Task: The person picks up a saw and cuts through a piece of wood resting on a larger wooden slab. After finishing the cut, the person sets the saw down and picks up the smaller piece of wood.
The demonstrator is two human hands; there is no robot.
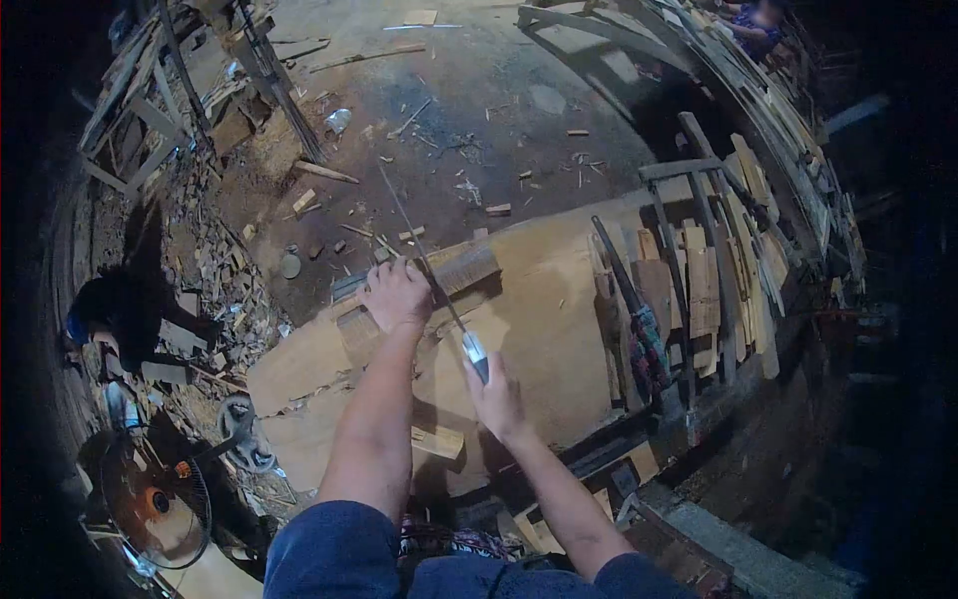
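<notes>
My right hand (pixel 496 402) is closed round the grey and white handle of a long thin saw (pixel 421 257). The blade points up and away, and crosses a wood block (pixel 465 269) on the worn wooden board (pixel 539 319). Just left of the blade, my left hand (pixel 397 294) presses down on wood at the block's left end, its fingers bent over the far edge. What lies under the palm is hidden. A loose piece of wood (pixel 437 441) lies on the board between my forearms.
Stacked wood strips (pixel 704 290) stand at the right, beside a dark bar (pixel 617 262). A fan (pixel 157 499) is at the lower left. Another person (pixel 100 309) crouches at the left; one more (pixel 755 28) is at the upper right. Scraps litter the floor (pixel 449 130).
</notes>
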